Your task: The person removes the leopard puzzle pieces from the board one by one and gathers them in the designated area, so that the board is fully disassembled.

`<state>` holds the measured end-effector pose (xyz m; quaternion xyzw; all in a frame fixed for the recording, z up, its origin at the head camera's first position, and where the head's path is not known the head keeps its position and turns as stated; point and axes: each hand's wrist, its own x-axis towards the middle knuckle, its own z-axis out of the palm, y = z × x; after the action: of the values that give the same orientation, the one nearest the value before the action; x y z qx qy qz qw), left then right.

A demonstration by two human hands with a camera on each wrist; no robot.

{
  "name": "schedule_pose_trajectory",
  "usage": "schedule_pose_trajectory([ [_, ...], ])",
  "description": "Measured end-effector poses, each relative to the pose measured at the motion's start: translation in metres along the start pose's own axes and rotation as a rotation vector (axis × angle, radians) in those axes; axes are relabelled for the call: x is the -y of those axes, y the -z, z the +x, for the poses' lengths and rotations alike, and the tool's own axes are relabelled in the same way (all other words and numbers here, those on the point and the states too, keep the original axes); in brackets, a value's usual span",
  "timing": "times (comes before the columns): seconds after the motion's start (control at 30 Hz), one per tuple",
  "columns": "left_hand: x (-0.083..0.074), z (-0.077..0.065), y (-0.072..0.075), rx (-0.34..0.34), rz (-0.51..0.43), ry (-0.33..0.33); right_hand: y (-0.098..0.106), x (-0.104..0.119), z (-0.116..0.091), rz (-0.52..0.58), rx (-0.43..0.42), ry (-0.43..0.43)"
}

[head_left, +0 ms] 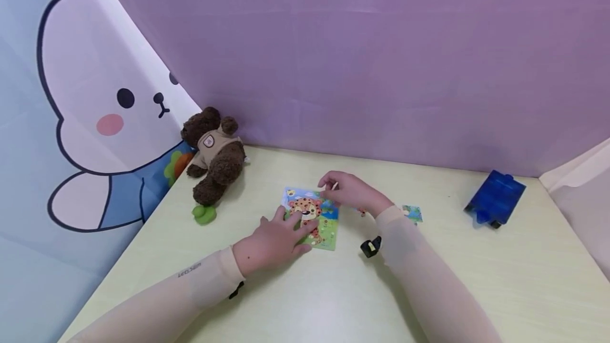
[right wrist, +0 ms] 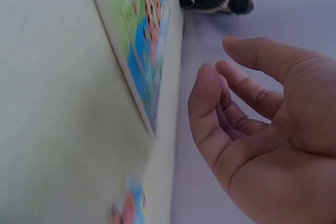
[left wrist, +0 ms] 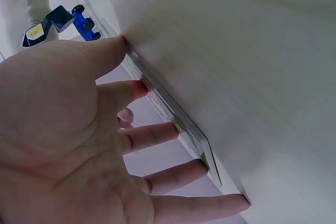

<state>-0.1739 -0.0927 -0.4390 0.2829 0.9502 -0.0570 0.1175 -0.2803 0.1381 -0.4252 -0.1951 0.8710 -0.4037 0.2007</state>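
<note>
A colourful jigsaw puzzle (head_left: 329,234) with a spotted leopard cub lies on the table. My left hand (head_left: 274,240) rests on its lower left side with fingers spread; in the left wrist view the fingertips of that hand (left wrist: 68,129) press along the puzzle's edge. Above the puzzle's upper right corner is my right hand (head_left: 355,192). Its fingers are loosely bent, and the right wrist view shows a gap between thumb and index finger with nothing held. A loose puzzle piece (right wrist: 129,205) lies beside the board, partly hidden by the right hand in the head view.
Another puzzle piece (head_left: 412,213) lies past the right wrist. A translucent blue box (head_left: 498,197) stands at the far right. At the back left sit a brown teddy bear (head_left: 224,160) and a small green toy (head_left: 205,215). A purple cloth (head_left: 362,68) hangs behind the table.
</note>
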Motion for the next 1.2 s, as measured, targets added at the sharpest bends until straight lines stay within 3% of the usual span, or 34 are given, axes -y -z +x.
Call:
schedule_pose_trajectory([
  [0.27,0.0,-0.003,0.004,-0.015,0.012,0.004,-0.028,0.012,0.022,0.095,0.065,0.019],
  [0.5,0.001,-0.001,0.001,-0.011,0.042,-0.003,-0.045,0.016,0.031,0.111,0.083,0.03],
  [0.7,-0.002,-0.002,0.001,-0.011,0.035,-0.006,-0.049,0.018,0.033,0.097,0.081,0.017],
  [0.9,-0.011,-0.007,0.005,0.013,-0.032,-0.002,-0.049,0.018,0.032,0.089,0.083,-0.008],
  [1.2,-0.017,-0.014,0.002,0.017,-0.025,-0.004,-0.051,0.018,0.034,0.026,0.12,0.01],
])
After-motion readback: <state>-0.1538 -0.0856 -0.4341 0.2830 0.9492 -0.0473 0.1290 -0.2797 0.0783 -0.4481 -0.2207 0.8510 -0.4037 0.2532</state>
